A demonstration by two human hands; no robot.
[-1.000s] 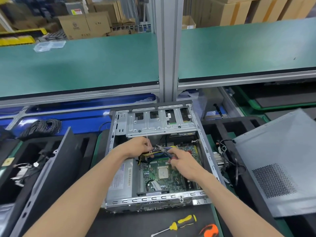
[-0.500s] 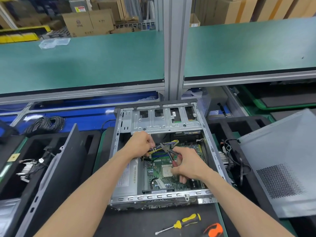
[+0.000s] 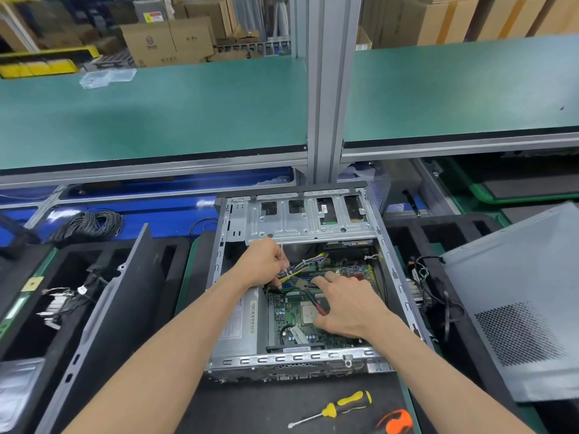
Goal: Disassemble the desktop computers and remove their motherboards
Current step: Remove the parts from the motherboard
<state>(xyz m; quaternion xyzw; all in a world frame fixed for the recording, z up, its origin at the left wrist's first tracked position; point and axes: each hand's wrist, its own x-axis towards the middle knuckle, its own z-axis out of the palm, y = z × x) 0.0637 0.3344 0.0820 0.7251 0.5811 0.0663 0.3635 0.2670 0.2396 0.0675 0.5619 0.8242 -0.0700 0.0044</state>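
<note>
Cutters (image 3: pixel 308 292) with red handles are being gripped by the right hand (image 3: pixel 347 308), their jaws being brought to the white cable tie (image 3: pixel 283 261) around the yellow-and-black wire bundle (image 3: pixel 308 266), which is being pinched and lifted by the left hand (image 3: pixel 264 266). A wire could be nicked instead of the tie if the jaws are being closed too deep, and the motherboard (image 3: pixel 283 311), still lying in the bottom of the open desktop chassis (image 3: pixel 313 358), could be scratched by a slipping tip. The chassis is resting on a black mat at the middle of the workbench; a yellow-handled screwdriver (image 3: pixel 336 407) is lying at the near edge, a grey side panel (image 3: pixel 517 296) is leaning at the right edge, and a green shelf (image 3: pixel 156 114) and stacked cardboard boxes (image 3: pixel 166 42) are showing beyond the far edge.
</note>
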